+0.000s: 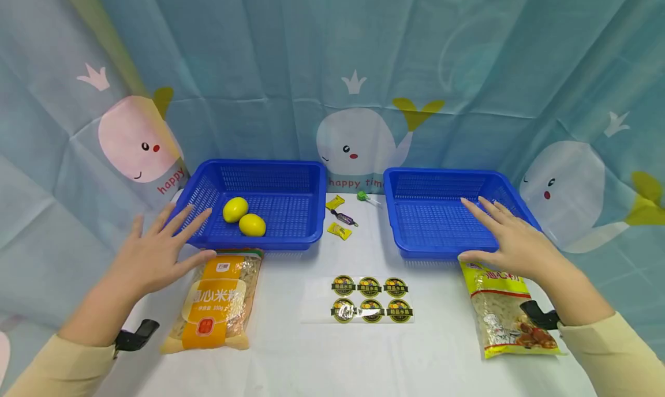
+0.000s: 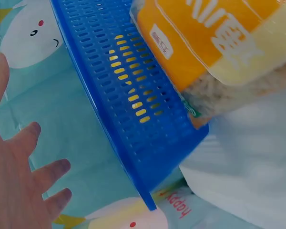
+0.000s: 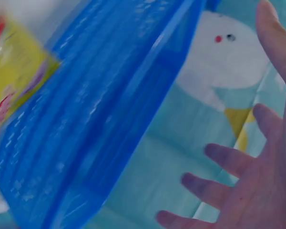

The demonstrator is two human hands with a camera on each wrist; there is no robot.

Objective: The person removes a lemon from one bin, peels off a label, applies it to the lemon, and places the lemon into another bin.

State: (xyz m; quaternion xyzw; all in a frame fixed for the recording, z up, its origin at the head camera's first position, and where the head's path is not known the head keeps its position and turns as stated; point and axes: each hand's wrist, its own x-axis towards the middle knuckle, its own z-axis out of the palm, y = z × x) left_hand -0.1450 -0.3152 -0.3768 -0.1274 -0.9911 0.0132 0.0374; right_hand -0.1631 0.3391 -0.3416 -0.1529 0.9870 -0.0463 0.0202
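1. While both hands are held over the table [image 1: 291,351], nothing is gripped by either one.
2. Left hand [image 1: 156,253]: the fingers are spread and straight, reaching toward the left basket [image 1: 306,175] at its front left corner; from the head view it cannot be told whether the fingertips touch the rim. In the left wrist view the hand [image 2: 16,191] is seen apart from the basket wall [image 2: 133,119].
3. Right hand [image 1: 511,235]: the fingers are spread and straight, lying over the front right corner of the right basket [image 1: 415,180]; contact cannot be confirmed. In the right wrist view, which is blurred, the hand [image 3: 248,186] is seen beside the basket [image 3: 95,119], with a gap between them.
4. The left basket is placed toward the far left of the table, the right basket toward the far right, well apart.
5. Two lemons [image 1: 244,217] are seen touching inside the left basket.
6. An orange noodle packet [image 1: 215,304] lies just in front of the left basket near the left edge; a yellow noodle packet [image 1: 506,313] lies just in front of the right basket near the right edge.
7. A sticker sheet [image 1: 370,299] lies near the front middle; small wrapped candies [image 1: 340,215] lie between the baskets.
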